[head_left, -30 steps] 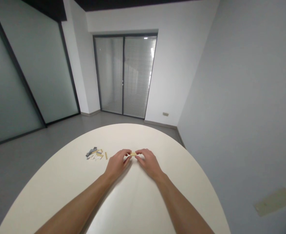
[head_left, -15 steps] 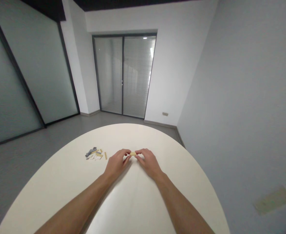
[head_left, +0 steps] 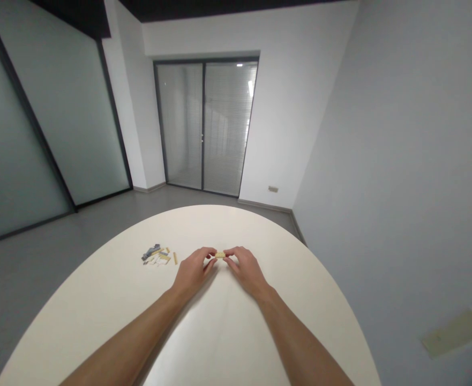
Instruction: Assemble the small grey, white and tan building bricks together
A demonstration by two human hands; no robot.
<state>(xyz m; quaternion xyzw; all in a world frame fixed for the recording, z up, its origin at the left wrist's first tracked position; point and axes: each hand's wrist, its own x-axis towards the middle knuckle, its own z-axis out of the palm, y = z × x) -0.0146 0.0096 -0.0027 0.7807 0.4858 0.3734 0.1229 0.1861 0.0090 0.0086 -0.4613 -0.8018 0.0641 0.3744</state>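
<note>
On the left of the white round table (head_left: 227, 327), a loose pile of small grey, yellow and white building bricks (head_left: 157, 252) lay scattered; with pieces that slim, you could easily have lost one beneath another. Just right of the pile, a single yellow strip (head_left: 175, 258) lay apart, between it and your left hand (head_left: 191, 269); a leftward swing of that hand might have knocked it away. Your left hand was curled, thumb and fingers nearly together, with the tips at the left end of a small pale-yellow brick piece (head_left: 220, 254). That piece sat between your two hands, toward the far half of the table; whether it was one brick or several joined was too small to tell. To its right, your right hand (head_left: 246, 268) mirrored the grip, thumb and fingertips pinching the right end. The likeliest trouble, I judged, was uneven pressure: with so little to hold, one side pushing harder could have twisted the piece free, snapped it apart if it was joined, or sent it skidding across the smooth tabletop
</note>
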